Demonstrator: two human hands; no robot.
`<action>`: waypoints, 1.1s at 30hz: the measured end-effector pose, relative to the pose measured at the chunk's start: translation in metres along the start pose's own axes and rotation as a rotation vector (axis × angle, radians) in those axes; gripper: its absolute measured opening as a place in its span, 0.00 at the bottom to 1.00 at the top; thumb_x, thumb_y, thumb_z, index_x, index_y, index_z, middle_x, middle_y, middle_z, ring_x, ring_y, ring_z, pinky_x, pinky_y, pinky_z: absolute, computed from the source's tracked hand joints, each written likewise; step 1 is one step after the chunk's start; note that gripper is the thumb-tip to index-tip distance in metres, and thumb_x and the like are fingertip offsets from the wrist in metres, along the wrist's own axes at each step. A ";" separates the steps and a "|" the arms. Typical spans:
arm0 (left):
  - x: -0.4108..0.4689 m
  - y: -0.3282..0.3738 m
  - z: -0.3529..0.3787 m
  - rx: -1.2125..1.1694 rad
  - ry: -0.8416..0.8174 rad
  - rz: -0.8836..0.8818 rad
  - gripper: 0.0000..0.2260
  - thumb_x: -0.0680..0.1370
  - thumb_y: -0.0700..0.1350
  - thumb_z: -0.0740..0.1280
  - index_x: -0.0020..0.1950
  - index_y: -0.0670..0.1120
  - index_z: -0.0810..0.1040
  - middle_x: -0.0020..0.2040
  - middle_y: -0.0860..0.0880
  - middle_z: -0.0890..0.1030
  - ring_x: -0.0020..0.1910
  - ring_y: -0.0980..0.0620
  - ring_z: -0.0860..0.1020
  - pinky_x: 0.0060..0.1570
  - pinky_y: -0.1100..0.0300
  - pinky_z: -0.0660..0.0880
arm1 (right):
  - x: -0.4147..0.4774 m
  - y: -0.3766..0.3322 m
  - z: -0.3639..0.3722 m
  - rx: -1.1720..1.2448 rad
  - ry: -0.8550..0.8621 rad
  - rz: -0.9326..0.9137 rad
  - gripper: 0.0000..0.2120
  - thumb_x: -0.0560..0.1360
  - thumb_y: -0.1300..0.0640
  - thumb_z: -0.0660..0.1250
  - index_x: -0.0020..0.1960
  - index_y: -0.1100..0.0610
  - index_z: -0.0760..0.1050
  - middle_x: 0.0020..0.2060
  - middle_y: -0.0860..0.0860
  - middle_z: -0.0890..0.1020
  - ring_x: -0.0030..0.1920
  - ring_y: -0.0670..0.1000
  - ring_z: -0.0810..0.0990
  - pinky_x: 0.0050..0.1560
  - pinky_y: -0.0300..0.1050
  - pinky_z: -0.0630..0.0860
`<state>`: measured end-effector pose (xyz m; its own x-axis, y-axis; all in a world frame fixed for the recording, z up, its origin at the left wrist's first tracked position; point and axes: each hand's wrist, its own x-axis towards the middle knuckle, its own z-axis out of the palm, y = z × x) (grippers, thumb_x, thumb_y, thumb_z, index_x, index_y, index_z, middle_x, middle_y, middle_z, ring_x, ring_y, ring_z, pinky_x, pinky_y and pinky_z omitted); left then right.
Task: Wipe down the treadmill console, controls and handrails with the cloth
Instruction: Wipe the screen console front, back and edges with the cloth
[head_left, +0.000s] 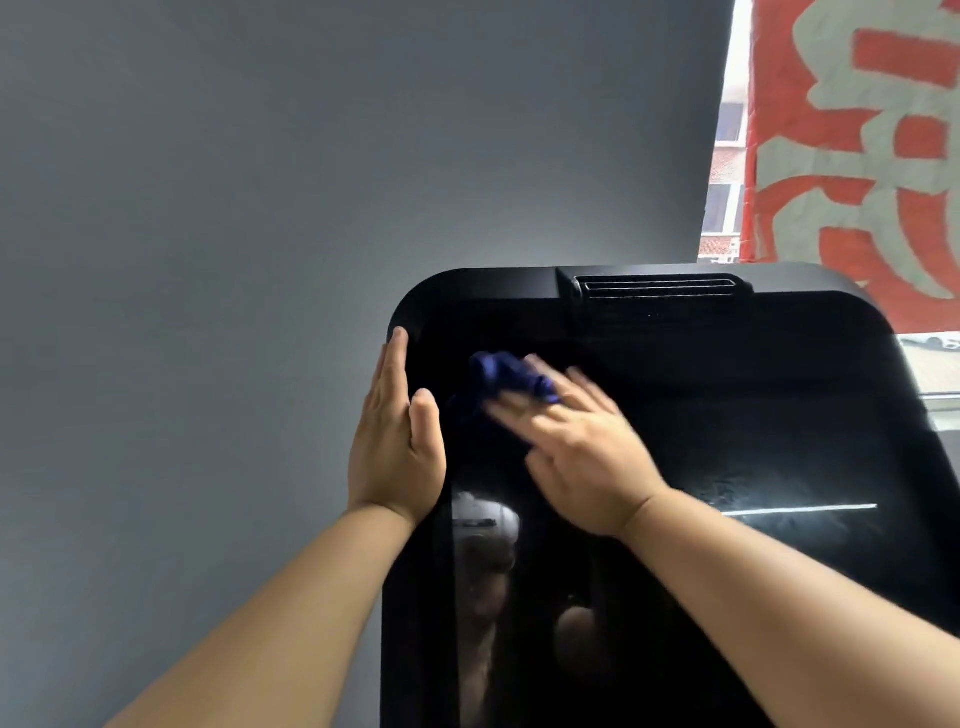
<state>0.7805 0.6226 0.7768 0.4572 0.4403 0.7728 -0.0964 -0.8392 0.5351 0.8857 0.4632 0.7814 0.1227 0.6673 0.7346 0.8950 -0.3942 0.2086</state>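
The treadmill console (727, 415) is a large glossy black screen with rounded corners that fills the lower right of the view. My left hand (397, 447) grips its upper left edge, fingers flat along the outer side and thumb on the front. My right hand (576, 457) presses a dark blue cloth (506, 374) against the upper left part of the screen. This hand is blurred by motion. Most of the cloth is hidden under its fingers. No controls or handrails are in view.
A black vent-like bar (657, 288) sits on the console's top edge. A plain grey wall (260, 208) stands behind and to the left. At the upper right a red and white banner (857, 130) hangs at a window.
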 end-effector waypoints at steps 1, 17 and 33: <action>-0.001 0.000 0.000 -0.005 -0.002 -0.001 0.30 0.76 0.53 0.43 0.78 0.48 0.51 0.78 0.53 0.54 0.75 0.59 0.54 0.71 0.69 0.52 | 0.003 0.005 -0.003 0.002 0.039 0.147 0.28 0.70 0.53 0.52 0.68 0.49 0.73 0.67 0.45 0.75 0.73 0.55 0.64 0.72 0.60 0.59; 0.000 0.006 -0.004 -0.031 0.009 -0.032 0.27 0.78 0.46 0.47 0.78 0.47 0.53 0.78 0.52 0.56 0.75 0.58 0.55 0.73 0.62 0.55 | 0.003 -0.010 -0.005 0.078 -0.027 0.562 0.30 0.73 0.51 0.49 0.76 0.43 0.56 0.76 0.40 0.56 0.77 0.52 0.47 0.76 0.56 0.39; -0.047 -0.003 -0.006 -0.099 -0.045 -0.052 0.22 0.82 0.39 0.52 0.76 0.52 0.60 0.76 0.59 0.54 0.75 0.62 0.51 0.69 0.75 0.48 | -0.031 -0.057 -0.001 0.096 -0.111 0.425 0.31 0.73 0.49 0.47 0.76 0.44 0.55 0.76 0.41 0.55 0.77 0.54 0.47 0.75 0.54 0.38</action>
<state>0.7539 0.6063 0.7412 0.5024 0.4657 0.7286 -0.1574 -0.7793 0.6066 0.8303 0.4648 0.7474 0.5286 0.5246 0.6673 0.7904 -0.5908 -0.1617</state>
